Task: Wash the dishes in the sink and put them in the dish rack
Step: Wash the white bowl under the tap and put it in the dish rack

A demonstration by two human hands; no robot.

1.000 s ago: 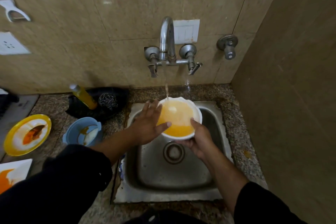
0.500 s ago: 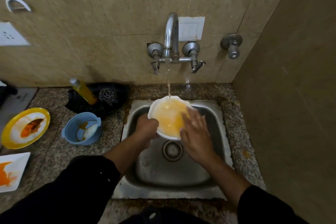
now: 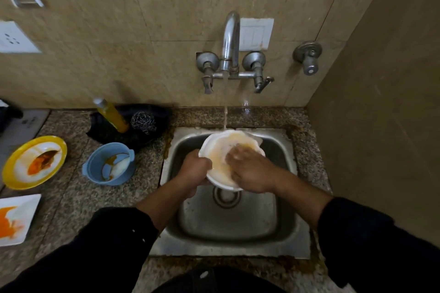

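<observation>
Granite counter (image 3: 71, 209) and a steel sink (image 3: 238, 233) fill the lower frame, where a person in black sleeves washes up. At the left edge a white square plate (image 3: 26, 204) streaked orange, then a yellow-rimmed plate (image 3: 14, 162) and a blue bowl (image 3: 95, 169), wait soiled on the counter.

At centre, above the drain (image 3: 226, 196), the left hand (image 3: 194, 173) grips the near-left rim of a white scalloped bowl (image 3: 215, 150), fingers curled round it and tipping it toward the camera. The right hand (image 3: 250, 173) lies inside it, fingers spread against the wall and blurred (apparently mid-rub).

A second ago the roles were reversed: left fingers worked inside while the right hand cradled the bowl from below, and its inside was bright orange. That film is now paler, so the rinse seems to be working. A yellowish tint remains, and more rubbing looks needed before the bowl goes to the rack, which is out of view.

Farther back, the stream (image 3: 225, 114) from the wall tap (image 3: 231, 38) lands on the bowl's far rim. Left of the tap, a yellow bottle (image 3: 112, 115) and a steel scrubber (image 3: 142, 122) sit untouched.
</observation>
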